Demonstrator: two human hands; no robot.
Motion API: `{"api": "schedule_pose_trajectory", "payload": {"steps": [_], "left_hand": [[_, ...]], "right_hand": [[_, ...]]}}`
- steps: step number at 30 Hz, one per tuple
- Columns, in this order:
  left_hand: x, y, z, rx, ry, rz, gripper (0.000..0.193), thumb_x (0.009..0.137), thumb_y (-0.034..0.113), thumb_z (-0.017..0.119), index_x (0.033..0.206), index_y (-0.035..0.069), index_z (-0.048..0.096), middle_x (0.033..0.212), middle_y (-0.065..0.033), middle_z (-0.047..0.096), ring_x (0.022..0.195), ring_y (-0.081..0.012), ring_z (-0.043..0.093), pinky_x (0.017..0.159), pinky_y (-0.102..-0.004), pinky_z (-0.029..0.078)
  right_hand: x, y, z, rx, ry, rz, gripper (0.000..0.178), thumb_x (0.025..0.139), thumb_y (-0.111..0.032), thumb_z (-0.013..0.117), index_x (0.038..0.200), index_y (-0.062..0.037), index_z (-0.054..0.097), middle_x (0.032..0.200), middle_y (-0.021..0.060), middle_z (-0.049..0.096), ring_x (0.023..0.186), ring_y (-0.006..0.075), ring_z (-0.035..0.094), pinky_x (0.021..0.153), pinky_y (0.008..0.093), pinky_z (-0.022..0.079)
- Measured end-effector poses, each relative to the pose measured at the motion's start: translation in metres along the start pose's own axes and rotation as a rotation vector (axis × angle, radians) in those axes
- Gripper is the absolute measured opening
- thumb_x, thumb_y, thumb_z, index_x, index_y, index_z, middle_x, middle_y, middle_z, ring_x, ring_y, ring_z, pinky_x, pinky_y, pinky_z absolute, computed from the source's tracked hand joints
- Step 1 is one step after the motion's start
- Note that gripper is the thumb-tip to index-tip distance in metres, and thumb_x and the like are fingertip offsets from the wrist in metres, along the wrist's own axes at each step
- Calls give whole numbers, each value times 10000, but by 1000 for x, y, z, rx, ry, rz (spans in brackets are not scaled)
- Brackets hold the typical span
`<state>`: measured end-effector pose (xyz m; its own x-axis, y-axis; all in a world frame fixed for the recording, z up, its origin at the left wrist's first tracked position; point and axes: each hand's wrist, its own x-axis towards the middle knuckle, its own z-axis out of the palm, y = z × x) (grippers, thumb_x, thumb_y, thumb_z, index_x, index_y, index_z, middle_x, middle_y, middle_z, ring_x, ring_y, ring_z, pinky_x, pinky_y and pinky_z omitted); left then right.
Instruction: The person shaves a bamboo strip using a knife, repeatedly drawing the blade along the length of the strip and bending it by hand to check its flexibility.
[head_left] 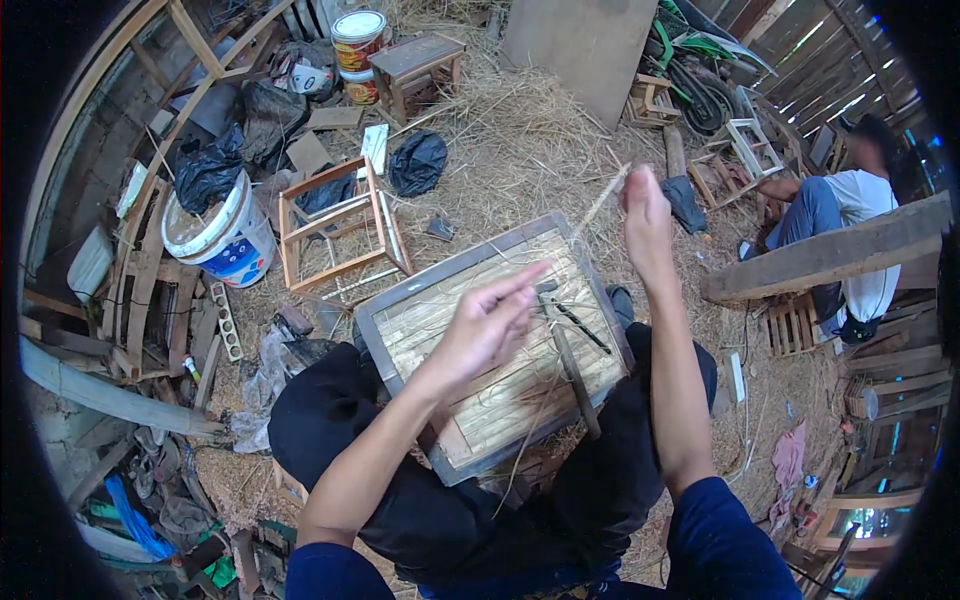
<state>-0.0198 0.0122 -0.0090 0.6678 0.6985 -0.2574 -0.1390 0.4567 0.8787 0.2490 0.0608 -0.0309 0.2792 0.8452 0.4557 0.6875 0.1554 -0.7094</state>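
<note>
My right hand [648, 218] is raised beyond the far right corner of a wooden-framed panel [372, 335], its fingers closed on a thin pale strip [600, 205]. That strip slants down to the panel's far edge. Over the panel's middle hovers my left hand [485, 330], slightly blurred, index finger stretched out and nothing visible in it. The panel rests across my lap, its dark rim surrounding pale strips laid side by side. A hammer [574, 375] with a wooden handle lies on its right part, beside a dark twisted rod [582, 328].
A bare wooden frame [335, 267] stands on the straw-strewn floor ahead, near a white bucket [225, 235] and a small stool [420, 58]. At right, another person [865, 200] sits behind a thick wooden beam [830, 250]. A motorcycle [700, 70] stands far right.
</note>
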Motion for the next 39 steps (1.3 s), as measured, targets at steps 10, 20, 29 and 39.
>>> {"api": "schedule_pose_trajectory", "payload": {"steps": [10, 20, 29, 39], "left_hand": [[10, 5, -17, 98, 206, 93, 380, 1056, 258, 549, 1404, 109, 565, 725, 76, 419, 541, -30, 316, 473, -217, 254], [12, 2, -17, 92, 148, 86, 487, 1044, 195, 548, 1515, 108, 462, 738, 81, 383, 561, -26, 293, 477, -213, 250], [11, 12, -5, 17, 75, 84, 489, 1055, 221, 544, 1519, 100, 450, 722, 91, 336, 552, -4, 264, 459, -204, 242], [6, -27, -1, 381, 0, 220, 466, 1048, 342, 562, 1436, 85, 563, 1355, -134, 646, 1112, -170, 651, 966, -324, 514]], "right_hand": [[-54, -74, 43, 174, -534, -110, 438, 1049, -435, 490, 1014, -2, 544, 840, 231, 615, 779, 436, 613, 690, 475, 472], [-45, -65, 32, 151, -505, -249, 396, 1001, -386, 567, 1069, -2, 632, 902, 212, 657, 856, 424, 639, 745, 463, 491], [-41, -57, 26, 27, -392, -383, 434, 988, -459, 547, 1028, -37, 642, 869, 183, 621, 841, 376, 606, 730, 474, 459], [-8, -19, 8, 0, -91, 7, 540, 1078, -509, 399, 858, -18, 454, 626, 144, 445, 583, 258, 441, 572, 427, 377]]}}
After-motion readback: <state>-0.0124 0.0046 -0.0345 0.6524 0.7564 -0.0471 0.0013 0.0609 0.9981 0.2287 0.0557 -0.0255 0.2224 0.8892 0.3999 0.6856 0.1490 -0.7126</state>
